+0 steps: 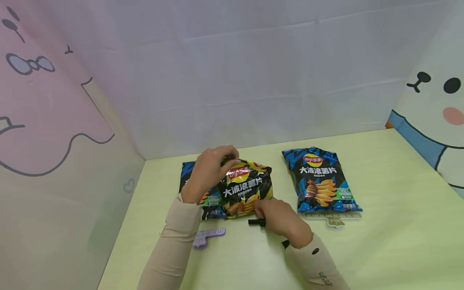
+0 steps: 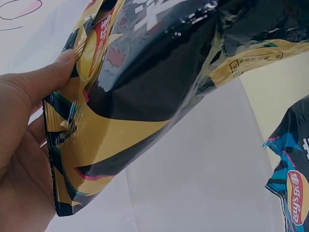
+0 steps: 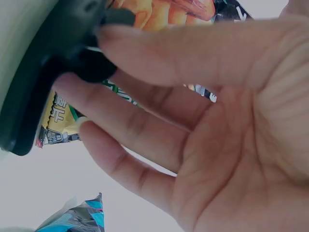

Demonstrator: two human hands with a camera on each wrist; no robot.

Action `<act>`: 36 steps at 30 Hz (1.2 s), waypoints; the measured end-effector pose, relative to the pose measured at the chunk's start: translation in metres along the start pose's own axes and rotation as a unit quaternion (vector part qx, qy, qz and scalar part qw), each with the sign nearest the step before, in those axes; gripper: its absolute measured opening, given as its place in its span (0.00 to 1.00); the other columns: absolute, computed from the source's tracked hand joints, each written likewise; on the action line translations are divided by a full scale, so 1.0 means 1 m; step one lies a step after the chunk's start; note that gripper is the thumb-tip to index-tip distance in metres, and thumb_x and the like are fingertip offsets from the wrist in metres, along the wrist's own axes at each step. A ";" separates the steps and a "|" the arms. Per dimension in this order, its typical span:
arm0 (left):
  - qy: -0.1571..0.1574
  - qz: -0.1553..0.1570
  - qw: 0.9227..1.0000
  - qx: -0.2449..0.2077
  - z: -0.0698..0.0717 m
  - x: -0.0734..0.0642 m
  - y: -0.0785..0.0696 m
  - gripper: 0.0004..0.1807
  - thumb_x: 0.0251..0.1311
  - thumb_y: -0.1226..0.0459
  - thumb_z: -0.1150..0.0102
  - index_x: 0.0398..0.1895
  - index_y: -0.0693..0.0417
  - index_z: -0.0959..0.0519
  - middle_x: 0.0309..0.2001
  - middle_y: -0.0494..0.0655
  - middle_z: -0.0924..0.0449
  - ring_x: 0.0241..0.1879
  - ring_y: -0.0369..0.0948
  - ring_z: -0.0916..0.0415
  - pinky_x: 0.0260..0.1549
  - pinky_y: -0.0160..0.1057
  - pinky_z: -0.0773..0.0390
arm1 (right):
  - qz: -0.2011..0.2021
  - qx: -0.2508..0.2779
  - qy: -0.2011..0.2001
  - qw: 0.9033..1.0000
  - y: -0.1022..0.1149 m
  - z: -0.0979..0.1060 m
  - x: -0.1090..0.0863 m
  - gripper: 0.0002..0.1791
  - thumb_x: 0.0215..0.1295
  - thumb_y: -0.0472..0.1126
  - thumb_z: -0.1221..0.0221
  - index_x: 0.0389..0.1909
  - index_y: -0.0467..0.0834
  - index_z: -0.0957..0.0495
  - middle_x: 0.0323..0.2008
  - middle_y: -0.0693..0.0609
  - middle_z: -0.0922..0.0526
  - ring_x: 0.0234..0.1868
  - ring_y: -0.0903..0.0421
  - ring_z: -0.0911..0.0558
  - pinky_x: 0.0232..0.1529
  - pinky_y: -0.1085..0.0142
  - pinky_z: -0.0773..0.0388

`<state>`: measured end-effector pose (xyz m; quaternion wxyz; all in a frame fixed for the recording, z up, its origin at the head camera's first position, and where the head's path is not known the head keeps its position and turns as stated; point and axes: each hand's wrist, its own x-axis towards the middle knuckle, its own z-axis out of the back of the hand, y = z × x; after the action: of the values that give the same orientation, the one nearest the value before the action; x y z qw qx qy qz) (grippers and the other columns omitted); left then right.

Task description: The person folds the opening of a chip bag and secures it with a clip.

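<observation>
My left hand grips the folded top edge of a black-and-yellow chip bag, thumb on the near face in the left wrist view. The bag stands tilted upright and overlaps a blue-and-black chip bag behind it. Low in front of the bag, my right hand pinches a black bag clip between thumb and fingers. In the right wrist view the clip shows as a long dark bar with a rounded grip, the other fingers loosely bent below.
A purple bag clip lies near my left forearm. To the right, another blue-and-black chip bag lies flat, with a clear bag clip at its lower edge. A pale curtain backs the yellow-green table.
</observation>
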<state>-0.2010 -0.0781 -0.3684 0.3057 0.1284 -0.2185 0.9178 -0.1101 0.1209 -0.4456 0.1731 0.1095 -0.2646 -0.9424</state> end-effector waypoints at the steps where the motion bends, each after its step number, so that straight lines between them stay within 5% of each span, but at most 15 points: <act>1: 0.000 0.000 1.000 -0.001 0.000 0.000 0.000 0.07 0.69 0.54 0.40 0.41 0.43 0.17 0.40 0.39 0.12 0.23 0.33 0.27 0.26 0.36 0.28 | 0.000 0.004 -0.009 1.000 0.000 0.000 0.001 0.17 0.56 0.18 0.53 0.19 0.43 0.33 0.18 0.57 0.44 0.22 0.57 0.40 0.25 0.64 0.48; 11: -0.001 -0.001 1.000 -0.003 0.001 -0.001 0.001 0.06 0.68 0.54 0.39 0.42 0.43 0.17 0.42 0.40 0.12 0.26 0.35 0.24 0.28 0.37 0.26 | -0.031 -0.013 -0.017 0.999 -0.001 0.003 0.001 0.18 0.56 0.21 0.48 0.19 0.46 0.22 0.22 0.56 0.25 0.25 0.56 0.30 0.26 0.63 0.34; 18: -0.004 -0.004 1.000 0.002 0.002 -0.001 0.002 0.06 0.68 0.54 0.40 0.41 0.43 0.17 0.41 0.40 0.12 0.24 0.34 0.26 0.27 0.36 0.28 | -0.042 -0.026 0.038 0.998 -0.006 0.004 0.004 0.02 0.62 0.36 0.34 0.32 0.43 0.18 0.29 0.53 0.18 0.30 0.56 0.25 0.34 0.58 0.25; 25: -0.005 0.003 1.000 0.003 0.002 -0.001 0.003 0.07 0.68 0.54 0.40 0.41 0.44 0.17 0.42 0.40 0.11 0.26 0.35 0.23 0.29 0.37 0.25 | -0.081 -0.019 0.044 0.996 -0.010 -0.004 0.007 0.18 0.43 0.41 0.20 0.26 0.46 0.22 0.25 0.55 0.24 0.28 0.56 0.27 0.29 0.62 0.32; 36: -0.004 0.000 1.000 0.001 0.001 -0.001 0.003 0.07 0.68 0.55 0.39 0.42 0.44 0.17 0.43 0.41 0.11 0.26 0.35 0.22 0.29 0.37 0.24 | -0.087 -0.008 0.043 0.995 -0.009 -0.006 0.007 0.19 0.48 0.36 0.23 0.19 0.47 0.28 0.21 0.55 0.31 0.26 0.56 0.30 0.26 0.63 0.38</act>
<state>-0.2020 -0.0814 -0.3690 0.3045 0.1321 -0.2187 0.9176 -0.1174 0.1231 -0.4564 0.1029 0.1705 -0.2386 -0.9505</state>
